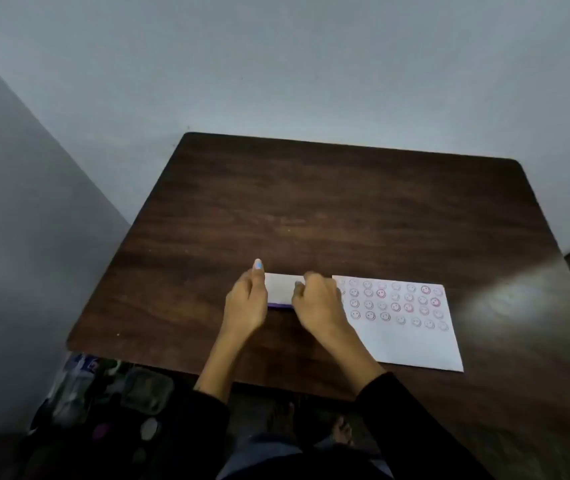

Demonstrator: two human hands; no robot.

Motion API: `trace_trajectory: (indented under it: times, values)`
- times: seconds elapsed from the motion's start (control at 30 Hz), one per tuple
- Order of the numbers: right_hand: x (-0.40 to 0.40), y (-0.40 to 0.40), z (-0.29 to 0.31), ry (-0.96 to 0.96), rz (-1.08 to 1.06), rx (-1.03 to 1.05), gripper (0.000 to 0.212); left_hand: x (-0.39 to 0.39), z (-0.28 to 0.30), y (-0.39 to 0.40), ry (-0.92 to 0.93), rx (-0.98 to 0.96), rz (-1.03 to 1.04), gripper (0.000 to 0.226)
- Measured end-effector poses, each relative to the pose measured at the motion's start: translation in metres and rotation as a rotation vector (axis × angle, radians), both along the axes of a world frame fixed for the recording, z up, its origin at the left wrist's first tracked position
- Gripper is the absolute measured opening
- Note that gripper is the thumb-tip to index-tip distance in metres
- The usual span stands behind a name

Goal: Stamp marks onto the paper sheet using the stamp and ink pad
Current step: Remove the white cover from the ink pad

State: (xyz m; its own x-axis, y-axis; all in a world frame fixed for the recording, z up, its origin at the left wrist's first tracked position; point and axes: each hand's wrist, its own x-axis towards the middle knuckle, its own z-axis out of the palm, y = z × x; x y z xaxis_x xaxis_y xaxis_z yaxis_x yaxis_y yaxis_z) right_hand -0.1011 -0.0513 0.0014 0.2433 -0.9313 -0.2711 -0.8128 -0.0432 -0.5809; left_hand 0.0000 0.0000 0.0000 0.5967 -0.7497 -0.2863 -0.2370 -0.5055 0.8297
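Both hands, left hand and right hand, are curled around the white, purple-edged ink pad, just left of the paper sheet. Rows of smiley marks are already stamped. Stamp cannot be seen. Lid handling is judged; the lower sheet is left unstamped.

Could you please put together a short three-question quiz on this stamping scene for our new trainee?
1. True or false: the paper sheet already carries rows of round face marks.
2. Which side of the sheet does the white box lie on, seen from the person: (a) left, (b) right, (c) on top of it?
3. Which part of the sheet is not yet stamped?

Key
1. True; the marks fill its far part.
2. (a) left; the left hand and right hand are both at the box, on the table.
3. The strip nearest the person.
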Motion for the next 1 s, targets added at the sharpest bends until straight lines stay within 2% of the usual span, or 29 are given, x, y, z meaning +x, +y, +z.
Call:
trace_trajectory:
  times: [0.27,0.67,0.83,1.0]
  values:
    - [0.011,0.004,-0.017,0.122,0.045,0.031,0.025,-0.001,-0.025,0.004,0.031,-0.015,-0.034,0.048]
    - [0.018,0.000,-0.008,0.110,0.063,0.033,0.035,0.004,-0.026,-0.008,0.047,-0.028,0.004,0.045]
    - [0.043,-0.004,0.002,0.080,0.212,-0.009,0.052,0.029,-0.020,-0.001,0.000,-0.099,0.121,0.047]
    - [0.073,0.008,-0.012,0.066,0.399,-0.043,0.061,0.057,-0.030,0.019,0.023,-0.048,0.246,0.052]
